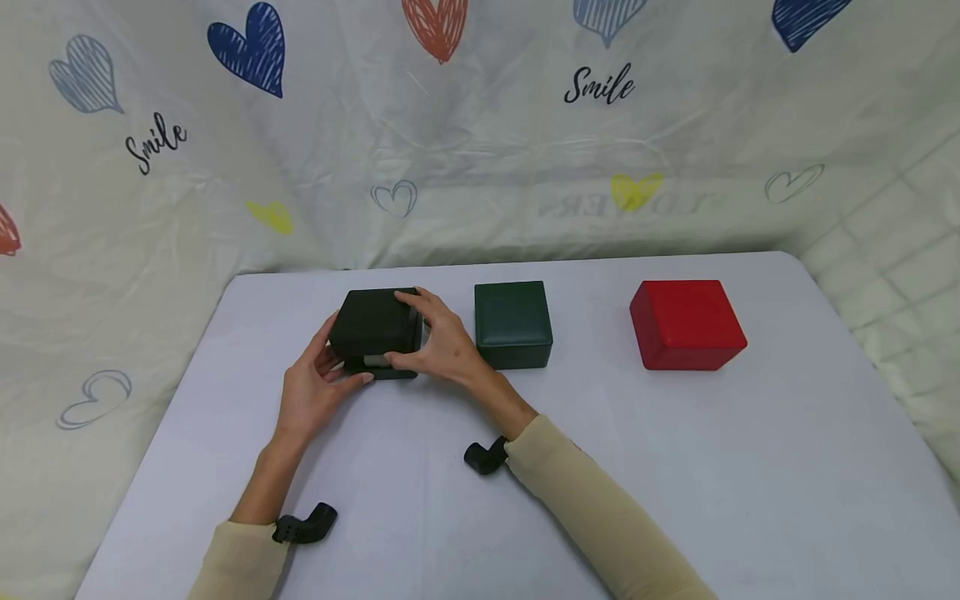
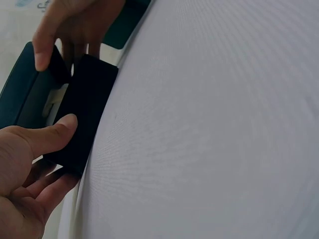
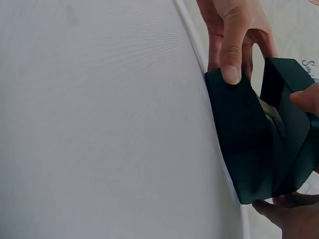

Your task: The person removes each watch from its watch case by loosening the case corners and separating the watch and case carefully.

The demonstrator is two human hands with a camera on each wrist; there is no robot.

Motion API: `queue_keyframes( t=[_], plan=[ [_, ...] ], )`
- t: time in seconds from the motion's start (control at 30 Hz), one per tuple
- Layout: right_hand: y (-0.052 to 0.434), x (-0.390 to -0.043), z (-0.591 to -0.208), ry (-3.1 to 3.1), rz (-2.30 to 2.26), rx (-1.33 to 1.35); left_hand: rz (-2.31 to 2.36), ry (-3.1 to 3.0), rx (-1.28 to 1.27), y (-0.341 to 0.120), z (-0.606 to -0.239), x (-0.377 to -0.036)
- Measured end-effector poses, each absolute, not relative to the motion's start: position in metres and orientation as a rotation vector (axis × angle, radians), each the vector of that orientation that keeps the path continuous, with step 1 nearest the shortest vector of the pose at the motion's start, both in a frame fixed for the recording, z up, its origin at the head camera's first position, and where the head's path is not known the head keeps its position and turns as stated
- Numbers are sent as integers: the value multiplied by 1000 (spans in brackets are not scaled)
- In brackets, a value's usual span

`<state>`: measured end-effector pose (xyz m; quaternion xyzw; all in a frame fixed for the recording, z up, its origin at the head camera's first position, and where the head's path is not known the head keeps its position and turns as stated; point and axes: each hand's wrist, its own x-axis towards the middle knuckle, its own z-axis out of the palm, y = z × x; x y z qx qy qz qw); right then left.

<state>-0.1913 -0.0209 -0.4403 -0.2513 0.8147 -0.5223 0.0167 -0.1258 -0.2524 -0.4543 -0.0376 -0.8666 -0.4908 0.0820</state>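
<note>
Dark box: a small black box [image 1: 375, 332] sits on the table, the leftmost of three boxes in a row; its lid is lifted a crack off the base, with a pale lining showing in the gap at the front.
Lid: tilted up at the near edge, apparently hinged at the back, which would explain why only the front gapes.
Left hand: the left hand [image 1: 311, 392] is at the dark box's near-left corner, thumb pressed on the base's front edge and fingers curled round its left side; this grip looks meant to keep the base down while the lid is raised.
Right hand: the right hand [image 1: 442, 342] grips the dark box's right side, thumb at the front by the gap and fingers over the lid's top edge, a hold suited to prising the lid up.
Green box: a closed dark green box [image 1: 513, 323] stands just right of the dark box, near the right hand but untouched.
Red box: a closed red box [image 1: 686, 324] stands well to the right of the dark box, beyond the green one.
Table: the pale table [image 1: 675, 467] carries all three boxes, lined up along its far side.
Backdrop: a cloth with hearts [image 1: 251, 46] printed on it hangs behind the dark box.
</note>
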Motion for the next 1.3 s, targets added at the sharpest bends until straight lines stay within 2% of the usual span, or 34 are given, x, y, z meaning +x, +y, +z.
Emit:
queue_keyframes(
  t=[0.4, 1.3],
  plan=[
    [-23, -194, -443, 2455, -1828, -776, -1441, -2642, -11, -252, -453, -128],
    [-32, -199, -440, 2499, -1869, -644, -1456, -2649, 53, -249, -453, -127]
  ],
)
